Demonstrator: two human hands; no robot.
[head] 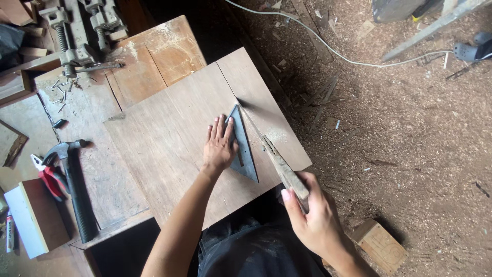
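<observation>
Head view, looking down on a workbench (92, 154) with a plywood panel (174, 133) lying flat across it, one corner overhanging toward the person.

Left hand (219, 146): flat, fingers spread, palm pressed down on a grey metal triangular square (245, 154) that lies on the panel. Fingers cover the square's left edge; its point runs up toward the panel's seam.

Right hand (312, 218): closed around the wooden handle of a knife-like cutting tool (279, 166). The tool runs diagonally along the square's right edge, tip touching the panel just beside the square's upper point. A pale scored line and a little dust show along that edge.

Left of panel, well apart from both hands: claw hammer (72, 184) with black handle, red-handled pliers (48, 177) just beside it, loose nails (64, 90), a metal clamp (77, 36) at the far end.

Floor (400, 118) to the right is covered in sawdust; white cable (333, 51) crosses it; small wood block (382, 246) near the right forearm
</observation>
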